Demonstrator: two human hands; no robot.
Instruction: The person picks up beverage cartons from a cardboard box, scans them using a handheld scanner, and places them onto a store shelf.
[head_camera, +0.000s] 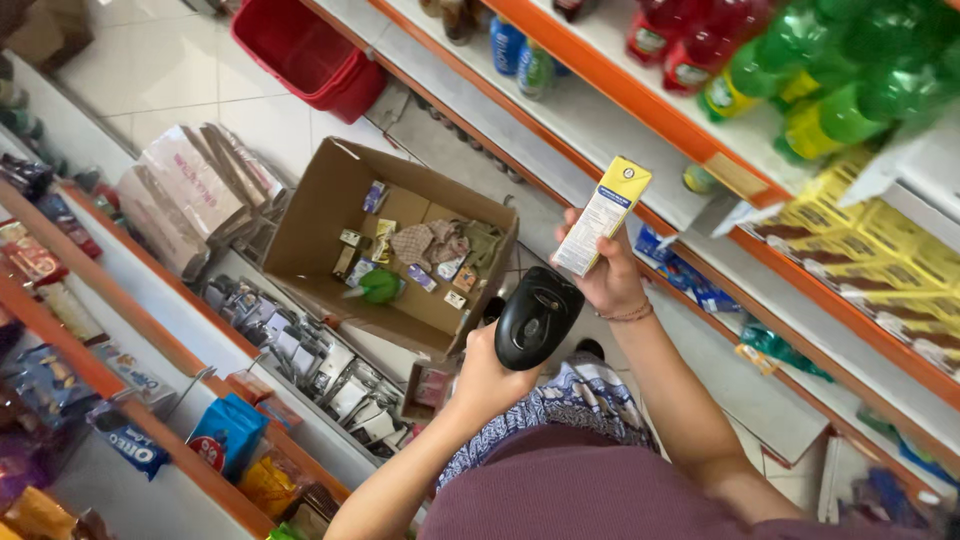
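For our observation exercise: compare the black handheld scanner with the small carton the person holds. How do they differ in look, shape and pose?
The scanner is glossy black and rounded; the small carton is a flat-sided box, white with a yellow top. The scanner sits in the left hand, its head aimed up toward the carton; the carton stands tilted in the right hand, raised higher in the picture. The scanner looks bulkier, the carton slimmer. Both are held in one hand above the open cardboard box.

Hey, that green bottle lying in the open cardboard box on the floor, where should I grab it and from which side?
Come straight down from above: the cardboard box is open on top. The green bottle lies on its side among small packets, so close your fingers across the middle of its rounded body, the widest and most exposed part. Its cap end is hard to make out.
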